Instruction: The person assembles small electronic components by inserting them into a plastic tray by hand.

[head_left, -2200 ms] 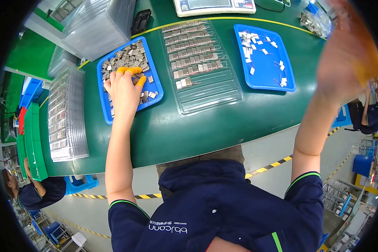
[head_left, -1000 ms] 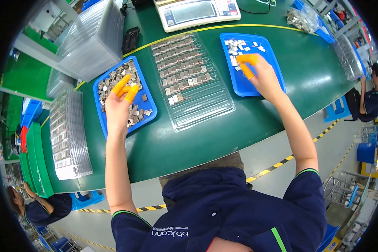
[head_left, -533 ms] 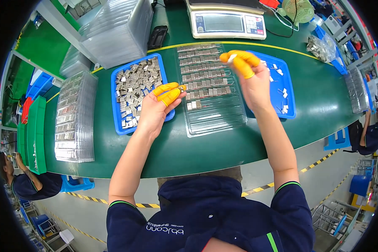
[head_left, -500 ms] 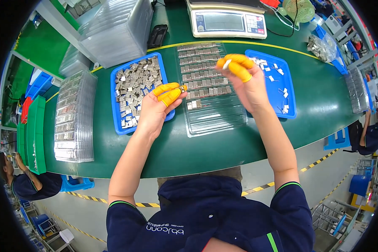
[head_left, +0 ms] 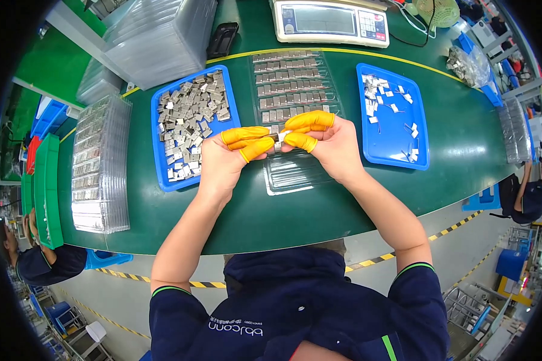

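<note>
Across the green table [head_left: 319,198], the clear compartment tray [head_left: 292,108] sits at twelve o'clock so its slots are within easy reach. At ten o'clock, the blue tray of metal pieces [head_left: 190,129] lies by my left hand [head_left: 226,159]; at two o'clock, the blue tray of small parts [head_left: 394,117] lies by my right hand [head_left: 334,141]. Both hands meet over the clear tray, capped fingertips pinched on one small metal piece [head_left: 278,139], held up to join or check, I judge.

Bright, even overhead light; colours saturated. Soft short shadows under the hands [head_left: 283,150] on the green counter [head_left: 162,222]. Mild glare on the clear plastic trays [head_left: 156,36]. Centre sharp. Strong fisheye bending at the rim, black vignette corners.
</note>
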`<action>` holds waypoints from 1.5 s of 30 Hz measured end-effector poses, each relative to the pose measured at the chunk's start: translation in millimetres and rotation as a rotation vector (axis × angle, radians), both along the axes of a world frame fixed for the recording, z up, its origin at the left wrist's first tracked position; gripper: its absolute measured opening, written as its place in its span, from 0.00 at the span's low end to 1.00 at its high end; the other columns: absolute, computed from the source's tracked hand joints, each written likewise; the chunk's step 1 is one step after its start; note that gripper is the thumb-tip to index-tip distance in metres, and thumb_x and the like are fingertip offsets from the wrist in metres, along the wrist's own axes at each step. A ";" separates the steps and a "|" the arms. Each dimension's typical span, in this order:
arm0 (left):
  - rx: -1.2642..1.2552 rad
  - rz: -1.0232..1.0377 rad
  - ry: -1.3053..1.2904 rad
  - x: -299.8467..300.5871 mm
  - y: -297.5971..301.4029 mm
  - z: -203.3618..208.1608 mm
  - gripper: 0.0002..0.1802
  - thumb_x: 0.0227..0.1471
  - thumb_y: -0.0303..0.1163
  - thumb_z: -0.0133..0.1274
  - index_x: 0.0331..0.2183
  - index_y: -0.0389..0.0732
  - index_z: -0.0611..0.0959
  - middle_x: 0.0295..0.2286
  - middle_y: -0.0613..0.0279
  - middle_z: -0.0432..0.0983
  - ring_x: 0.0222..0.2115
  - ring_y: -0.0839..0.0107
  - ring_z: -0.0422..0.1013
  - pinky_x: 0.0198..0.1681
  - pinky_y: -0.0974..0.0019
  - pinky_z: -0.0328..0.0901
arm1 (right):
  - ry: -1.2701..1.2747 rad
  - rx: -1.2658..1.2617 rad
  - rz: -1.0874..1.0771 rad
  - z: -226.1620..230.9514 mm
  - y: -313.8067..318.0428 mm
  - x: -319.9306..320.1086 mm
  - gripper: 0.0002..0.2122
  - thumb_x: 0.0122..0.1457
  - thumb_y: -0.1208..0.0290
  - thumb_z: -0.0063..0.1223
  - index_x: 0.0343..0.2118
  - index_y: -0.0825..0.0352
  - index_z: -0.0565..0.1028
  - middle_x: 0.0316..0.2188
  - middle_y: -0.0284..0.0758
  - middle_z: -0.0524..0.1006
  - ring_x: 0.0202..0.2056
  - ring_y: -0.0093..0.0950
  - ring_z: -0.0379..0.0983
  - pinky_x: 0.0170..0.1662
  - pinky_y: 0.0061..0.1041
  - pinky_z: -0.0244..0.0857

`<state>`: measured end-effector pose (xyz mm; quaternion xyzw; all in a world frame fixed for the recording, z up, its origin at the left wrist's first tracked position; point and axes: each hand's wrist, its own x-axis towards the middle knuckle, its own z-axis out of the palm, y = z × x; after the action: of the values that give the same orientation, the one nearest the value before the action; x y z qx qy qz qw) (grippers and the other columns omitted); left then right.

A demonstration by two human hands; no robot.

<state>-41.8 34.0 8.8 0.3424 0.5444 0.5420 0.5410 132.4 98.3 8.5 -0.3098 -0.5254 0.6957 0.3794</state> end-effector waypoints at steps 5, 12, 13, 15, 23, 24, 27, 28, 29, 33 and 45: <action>0.056 -0.029 0.041 2.0 -2.2 -3.5 0.11 0.43 0.22 0.57 0.33 0.30 0.80 0.29 0.56 0.77 0.28 0.72 0.74 0.33 0.74 0.69 | -0.082 0.081 -0.043 2.9 -5.7 -2.3 0.09 0.46 0.81 0.58 0.32 0.74 0.74 0.30 0.38 0.77 0.31 0.26 0.76 0.37 0.20 0.69; 0.039 0.001 0.018 3.0 -1.2 -0.6 0.11 0.42 0.22 0.58 0.33 0.30 0.80 0.28 0.57 0.78 0.28 0.74 0.74 0.33 0.74 0.68 | -0.137 0.118 -0.056 3.9 -1.4 5.2 0.09 0.45 0.81 0.59 0.31 0.74 0.75 0.30 0.37 0.77 0.31 0.24 0.75 0.37 0.18 0.69; 0.032 -0.016 0.019 2.6 -1.0 -0.5 0.11 0.42 0.22 0.57 0.33 0.31 0.80 0.28 0.57 0.78 0.28 0.74 0.74 0.33 0.75 0.68 | -0.164 0.126 -0.031 3.4 -1.7 5.0 0.08 0.45 0.81 0.59 0.31 0.74 0.75 0.30 0.37 0.77 0.31 0.23 0.75 0.37 0.18 0.69; 0.035 -0.029 0.030 1.4 -0.1 -1.4 0.11 0.42 0.22 0.57 0.33 0.31 0.80 0.28 0.58 0.78 0.28 0.74 0.74 0.33 0.75 0.68 | -0.145 0.114 -0.028 2.2 -1.2 5.2 0.09 0.45 0.81 0.59 0.31 0.74 0.75 0.29 0.37 0.77 0.31 0.23 0.75 0.37 0.18 0.69; 0.047 -0.095 0.087 0.1 -1.4 -2.8 0.11 0.41 0.20 0.58 0.33 0.30 0.80 0.27 0.58 0.78 0.27 0.75 0.73 0.32 0.75 0.68 | -0.182 0.226 -0.001 -0.5 0.0 6.3 0.11 0.41 0.81 0.62 0.31 0.73 0.75 0.29 0.36 0.77 0.31 0.23 0.75 0.38 0.19 0.69; 0.049 -0.132 0.044 1.6 -3.4 -1.1 0.11 0.41 0.20 0.58 0.33 0.30 0.80 0.27 0.57 0.77 0.26 0.75 0.73 0.32 0.74 0.68 | -0.174 0.152 0.129 -1.3 4.2 9.2 0.12 0.40 0.80 0.63 0.31 0.73 0.76 0.29 0.35 0.77 0.30 0.21 0.74 0.37 0.18 0.68; 0.017 -0.203 -0.019 -0.4 -4.5 -1.3 0.11 0.41 0.20 0.58 0.32 0.31 0.80 0.26 0.57 0.77 0.25 0.75 0.72 0.31 0.74 0.68 | -0.143 0.022 0.273 -5.2 6.8 10.2 0.14 0.37 0.80 0.65 0.30 0.71 0.76 0.27 0.33 0.77 0.30 0.19 0.73 0.37 0.17 0.67; -0.016 -0.238 -0.037 -1.5 -4.0 -1.6 0.11 0.41 0.21 0.58 0.32 0.31 0.81 0.26 0.58 0.77 0.24 0.75 0.72 0.30 0.74 0.68 | -0.135 0.048 0.281 -6.8 6.6 9.7 0.14 0.37 0.80 0.65 0.30 0.71 0.76 0.27 0.32 0.77 0.30 0.19 0.73 0.38 0.17 0.67; -0.016 -0.238 -0.037 -1.5 -3.3 -1.8 0.11 0.41 0.21 0.58 0.32 0.31 0.81 0.26 0.58 0.77 0.24 0.75 0.72 0.30 0.74 0.68 | -0.126 0.074 0.288 -7.7 6.3 9.5 0.13 0.37 0.80 0.66 0.29 0.71 0.76 0.26 0.32 0.77 0.30 0.18 0.73 0.38 0.17 0.67; 0.002 -0.257 -0.053 -2.2 -2.5 -3.0 0.11 0.41 0.22 0.58 0.32 0.30 0.80 0.26 0.57 0.77 0.24 0.74 0.72 0.30 0.74 0.68 | -0.132 0.021 0.289 -3.2 4.9 7.8 0.12 0.38 0.79 0.65 0.29 0.70 0.76 0.27 0.31 0.76 0.30 0.18 0.73 0.38 0.17 0.67; 0.224 0.003 0.043 0.7 3.2 -8.4 0.13 0.49 0.26 0.52 0.39 0.31 0.77 0.34 0.55 0.76 0.34 0.70 0.74 0.36 0.73 0.68 | -0.429 0.585 -0.130 10.2 8.6 19.2 0.07 0.46 0.76 0.59 0.30 0.70 0.76 0.27 0.34 0.77 0.31 0.22 0.74 0.36 0.20 0.66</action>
<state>-41.2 37.3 0.5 0.4115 0.4923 0.5930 0.4865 151.6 106.9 18.7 -0.3597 -0.7489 0.4100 0.3764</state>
